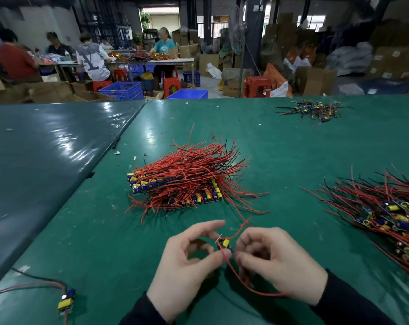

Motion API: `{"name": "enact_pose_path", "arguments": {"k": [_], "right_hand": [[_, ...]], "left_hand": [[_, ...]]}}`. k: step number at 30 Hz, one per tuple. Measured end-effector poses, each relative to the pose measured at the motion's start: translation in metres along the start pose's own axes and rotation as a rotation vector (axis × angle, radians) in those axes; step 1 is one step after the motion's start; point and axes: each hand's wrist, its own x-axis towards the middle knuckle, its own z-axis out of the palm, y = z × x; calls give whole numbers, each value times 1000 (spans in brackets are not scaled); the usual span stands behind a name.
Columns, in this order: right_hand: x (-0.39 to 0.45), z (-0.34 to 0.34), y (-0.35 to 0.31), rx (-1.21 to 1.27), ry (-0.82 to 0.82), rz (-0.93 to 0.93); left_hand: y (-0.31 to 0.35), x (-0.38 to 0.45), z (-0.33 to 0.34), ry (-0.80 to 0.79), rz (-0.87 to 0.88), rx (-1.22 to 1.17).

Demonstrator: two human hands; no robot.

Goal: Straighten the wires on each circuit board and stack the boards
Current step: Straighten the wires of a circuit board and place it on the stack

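A small circuit board with a yellow component and long red wires [225,244] is being held just above the green table [292,160], near its front edge; the left hand [189,261] is pinching it at the fingertips while the right hand [275,261] is pinching a wire beside it; just beyond, a neat stack of finished boards with red wires fanning out [187,181] is growing; to the right, a loose heap of untidy boards [391,216] is waiting, so much seems left.
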Motion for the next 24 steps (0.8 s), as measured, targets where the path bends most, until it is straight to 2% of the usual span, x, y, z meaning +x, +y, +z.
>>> {"name": "enact_pose_path", "arguments": {"k": [4,8,12,16,20,22,24], "right_hand": [[-4,1,-3,-84,-29,-23],[-6,-2,-6,-224,-52,-48],[-9,-5,-10,-422,-29,-97],[-11,-3,-11,-521,-40,-86],[-12,0,-9,-582,-39,-72],[-12,-1,-11,-545,-79,-43],[-12,-3,-12,-424,-136,-1]], "left_hand": [[2,-1,-4,-18,204,294],[1,0,-3,5,205,330],[-3,-1,-4,4,104,282],[-5,0,-5,-67,221,544],[-7,0,-4,-110,271,647],[-6,-1,-3,-118,269,631],[-4,-1,-3,-123,213,471]]}}
